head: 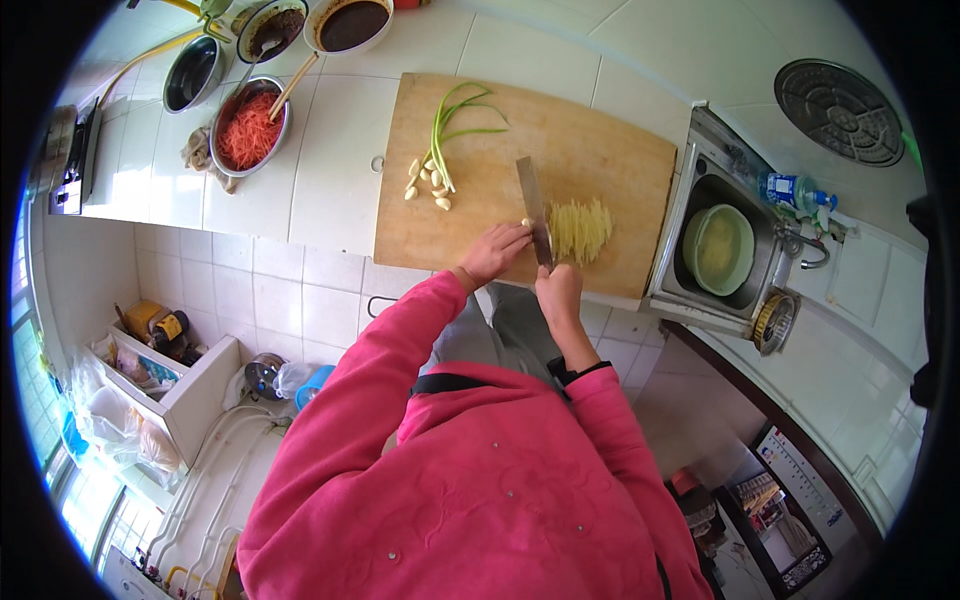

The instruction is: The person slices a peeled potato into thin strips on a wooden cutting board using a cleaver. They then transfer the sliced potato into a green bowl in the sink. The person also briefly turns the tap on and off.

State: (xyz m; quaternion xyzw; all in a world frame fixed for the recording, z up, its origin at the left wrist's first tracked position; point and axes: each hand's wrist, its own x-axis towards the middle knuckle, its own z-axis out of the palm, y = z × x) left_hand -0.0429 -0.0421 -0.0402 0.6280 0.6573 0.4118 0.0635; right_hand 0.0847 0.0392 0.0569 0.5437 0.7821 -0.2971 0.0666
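Observation:
My right hand (559,291) is closed around the handle of a cleaver (533,206), whose blade stands over the wooden cutting board (630,165). Close to the blade's left side, my left hand (495,253) rests on the board with its fingertips at a small pale piece (527,223), seemingly a garlic clove. Just right of the blade lies a heap of pale yellow shreds (581,231). Peeled garlic cloves (442,203) and green scallions (442,142) are on the board's left part.
A metal bowl of orange-red shreds (247,135) with chopsticks (294,84) stands left of the board, near bowls of dark liquid (352,26) and dark sauce (276,28). At right, a sink (690,255) holds a pale green basin (718,250); a pump bottle (796,193) stands behind.

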